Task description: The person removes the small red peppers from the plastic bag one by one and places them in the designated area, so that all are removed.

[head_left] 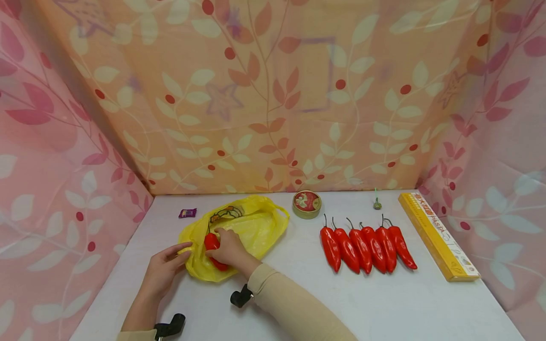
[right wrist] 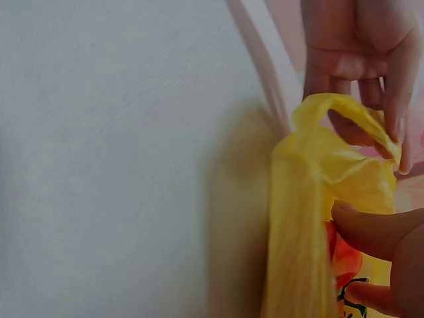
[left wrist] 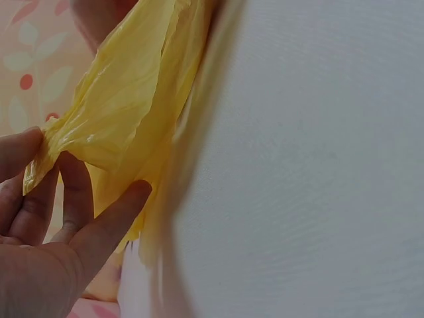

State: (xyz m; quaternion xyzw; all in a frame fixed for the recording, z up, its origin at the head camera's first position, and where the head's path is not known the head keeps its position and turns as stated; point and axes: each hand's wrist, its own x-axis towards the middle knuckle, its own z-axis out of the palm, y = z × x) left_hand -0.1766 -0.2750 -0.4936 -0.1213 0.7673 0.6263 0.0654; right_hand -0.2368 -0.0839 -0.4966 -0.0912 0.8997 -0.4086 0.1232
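Yellow thin-plastic carrier bag [head_left: 239, 232] lies on the white table [head_left: 298, 293], left of centre. I see my left hand [head_left: 164, 270] pinching the bag's near-left edge between thumb and fingers [left wrist: 79, 192]. My right hand [head_left: 228, 248] reaches into the bag's mouth, fingers curled round a red glossy pepper [head_left: 212, 242] partly inside. Six more red peppers [head_left: 367, 246] lie in a row well to the right, beside a long yellow pasta box [head_left: 439, 234]. A round red-lidded tin [head_left: 306, 203] stands behind the bag.
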